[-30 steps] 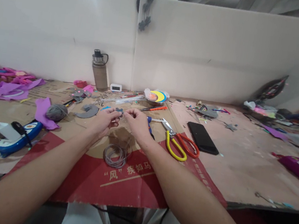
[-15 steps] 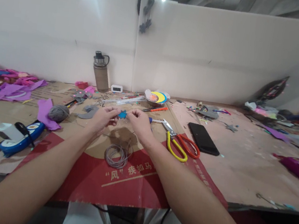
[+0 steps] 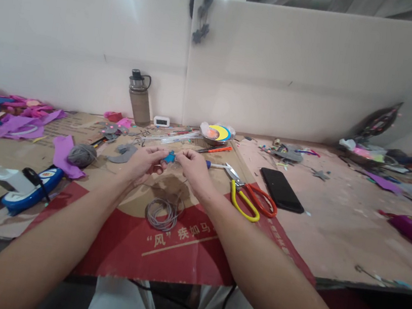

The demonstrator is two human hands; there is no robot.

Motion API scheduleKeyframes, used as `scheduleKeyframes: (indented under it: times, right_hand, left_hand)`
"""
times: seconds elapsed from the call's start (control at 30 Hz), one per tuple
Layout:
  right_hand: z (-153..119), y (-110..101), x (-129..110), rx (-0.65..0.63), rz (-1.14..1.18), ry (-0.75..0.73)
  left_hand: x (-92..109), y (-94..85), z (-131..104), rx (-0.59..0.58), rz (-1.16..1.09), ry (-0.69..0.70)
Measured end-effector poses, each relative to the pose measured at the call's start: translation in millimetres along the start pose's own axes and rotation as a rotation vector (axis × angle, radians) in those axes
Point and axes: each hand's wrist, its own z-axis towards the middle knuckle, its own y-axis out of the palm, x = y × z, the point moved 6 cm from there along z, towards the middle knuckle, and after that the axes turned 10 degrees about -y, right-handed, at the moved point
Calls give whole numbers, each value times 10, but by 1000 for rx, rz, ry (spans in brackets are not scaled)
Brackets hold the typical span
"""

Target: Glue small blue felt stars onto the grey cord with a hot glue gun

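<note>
My left hand (image 3: 149,162) pinches a small blue piece (image 3: 169,156), which looks like a felt cutout, over the middle of the table. Close to its right edge, the fingertips of my right hand (image 3: 192,165) are pressed together; whatever is between them is too small to make out. A loose coil of thin grey cord (image 3: 162,215) lies below both hands on a red and tan cardboard sheet (image 3: 190,265). Scissors (image 3: 248,196) with one yellow and one red handle rest right of my right hand. Beside my left hand is a grey curved cutout (image 3: 123,154).
A black phone (image 3: 281,189) lies right of the scissors. On the left are a grey yarn ball (image 3: 82,155), purple felt (image 3: 64,155) and a blue power strip (image 3: 34,191). A bottle (image 3: 140,99), a small white clock (image 3: 161,121) and a bowl (image 3: 216,138) stand toward the back.
The view has shifted very slightly. The blue piece has turned a little between my fingers, while both hands stay in nearly the same place.
</note>
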Motion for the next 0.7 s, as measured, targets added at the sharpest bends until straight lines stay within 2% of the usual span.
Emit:
scheduleKeyframes:
  times: [0.33,0.6,0.7]
  right_hand:
    - [6,-18,-82,-4,-164,-207]
    - [-25,-37,-272,-28,-381,-422]
    - [-13,-38,-290,-67,-417,-451]
  left_hand:
    - [61,-39,-42,157,21,67]
    - [16,-41,-3,171,115,87]
    - [18,-5,-20,168,178,86]
